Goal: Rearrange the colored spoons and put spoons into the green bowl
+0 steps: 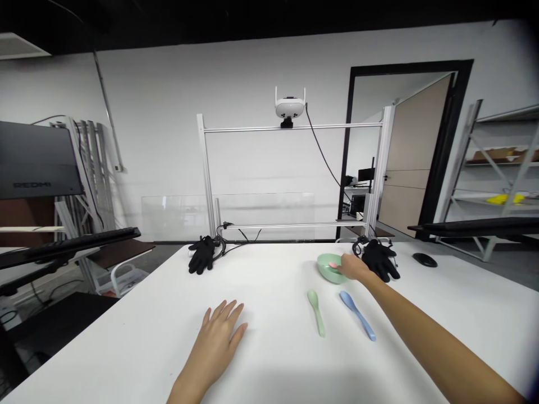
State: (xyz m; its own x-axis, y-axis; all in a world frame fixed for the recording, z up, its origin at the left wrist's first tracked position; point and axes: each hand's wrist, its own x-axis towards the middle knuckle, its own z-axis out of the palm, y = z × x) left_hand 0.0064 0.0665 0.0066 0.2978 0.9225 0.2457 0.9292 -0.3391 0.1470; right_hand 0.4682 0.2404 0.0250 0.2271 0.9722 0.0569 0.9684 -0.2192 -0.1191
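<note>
My right hand (352, 267) reaches over the right rim of a light green bowl (326, 274), fingers closed. From its fingertips a pink spoon (332, 265) shows inside the bowl; only its rounded end is visible and the rest is hidden by the hand. Nearer to me a light green spoon (316, 314) and a blue spoon (357, 315) lie on the white table (278, 353), their handles toward me. To the left, my left hand (219, 336) rests palm down over the table with its fingers spread, holding nothing and apart from the spoons.
A black glove (202, 255) with cables lies at the far left of the table. Another black glove (380, 261) lies just right of the bowl, close to my right hand. A black mouse (425, 260) sits farther right. A metal frame (290, 225) stands along the back edge.
</note>
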